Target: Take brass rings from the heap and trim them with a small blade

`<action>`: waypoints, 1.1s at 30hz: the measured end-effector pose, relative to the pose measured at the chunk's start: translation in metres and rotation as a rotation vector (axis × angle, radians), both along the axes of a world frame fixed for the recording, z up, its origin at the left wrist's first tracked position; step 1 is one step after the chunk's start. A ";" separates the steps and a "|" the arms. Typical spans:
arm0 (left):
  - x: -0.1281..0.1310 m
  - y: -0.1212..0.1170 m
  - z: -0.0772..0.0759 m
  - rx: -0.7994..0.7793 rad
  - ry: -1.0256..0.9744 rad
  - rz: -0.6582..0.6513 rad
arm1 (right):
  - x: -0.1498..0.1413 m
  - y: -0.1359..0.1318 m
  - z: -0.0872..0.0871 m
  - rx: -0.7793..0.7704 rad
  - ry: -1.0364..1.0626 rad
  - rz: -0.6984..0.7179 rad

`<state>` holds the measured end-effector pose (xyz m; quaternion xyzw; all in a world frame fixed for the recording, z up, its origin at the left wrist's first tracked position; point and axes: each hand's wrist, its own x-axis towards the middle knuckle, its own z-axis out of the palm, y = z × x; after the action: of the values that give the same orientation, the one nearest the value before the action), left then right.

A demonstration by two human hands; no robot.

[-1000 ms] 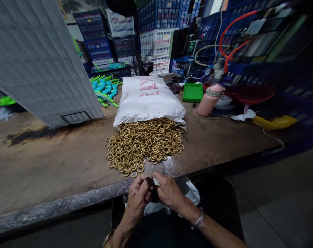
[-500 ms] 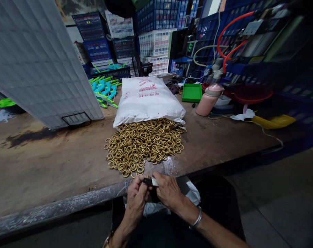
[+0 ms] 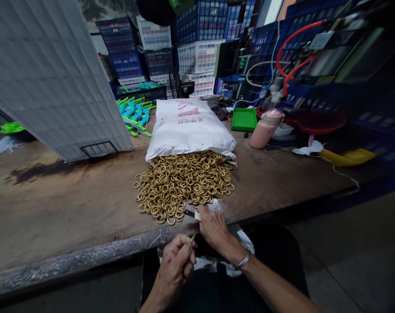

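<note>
Gold-coloured rings lie in a heap at the mouth of a white printed sack on the table. My left hand, below the table's front edge, is closed, pinching a single gold ring seen edge-on between thumb and fingers. To its upper right, my right hand grips a small knife with a dark blade and a pale handle. The blade points left, close to the near rings of the heap; whether it touches them I cannot tell. Most of the handle is hidden in my fingers.
A grey corrugated panel stands on the left of the table. Blue and green plastic pieces lie behind it. A green tray, a pink bottle and a yellow scoop are on the right. Stacked crates fill the back.
My hands have come apart. The right hand has moved up toward the heap with the knife, while the left has drawn down a little, still pinching a ring.
</note>
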<state>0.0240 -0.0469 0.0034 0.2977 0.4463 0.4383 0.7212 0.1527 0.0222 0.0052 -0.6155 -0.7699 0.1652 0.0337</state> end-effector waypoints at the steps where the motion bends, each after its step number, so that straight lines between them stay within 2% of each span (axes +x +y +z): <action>1: 0.000 -0.002 -0.001 -0.016 -0.042 -0.011 | 0.000 0.004 -0.001 0.016 0.007 0.008; 4: -0.001 -0.004 -0.006 -0.075 -0.149 0.018 | -0.006 0.013 -0.003 0.059 0.071 0.043; 8: -0.007 0.002 -0.007 -0.106 -0.169 0.092 | -0.021 0.017 -0.005 0.117 0.171 0.054; 14: -0.012 0.009 -0.002 -0.139 -0.282 0.143 | -0.033 0.016 -0.008 0.111 0.092 0.125; 20: -0.016 0.015 -0.003 -0.242 -0.428 0.170 | -0.032 0.020 -0.003 0.104 0.109 0.095; 23: -0.015 0.021 -0.001 -0.208 -0.353 0.233 | -0.030 0.026 -0.005 0.112 0.268 0.017; 25: -0.013 0.025 0.002 -0.149 -0.255 0.267 | -0.028 0.030 -0.006 0.063 0.459 -0.051; 29: -0.006 0.031 0.003 -0.042 -0.068 0.336 | -0.023 0.025 -0.002 -0.134 0.924 -0.113; 33: -0.001 0.034 0.001 0.041 0.079 0.333 | -0.018 0.010 0.006 -0.308 1.147 -0.086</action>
<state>0.0234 -0.0129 0.0045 0.2514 0.5083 0.5489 0.6141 0.1342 0.0324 0.0113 -0.4564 -0.5701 0.5798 0.3612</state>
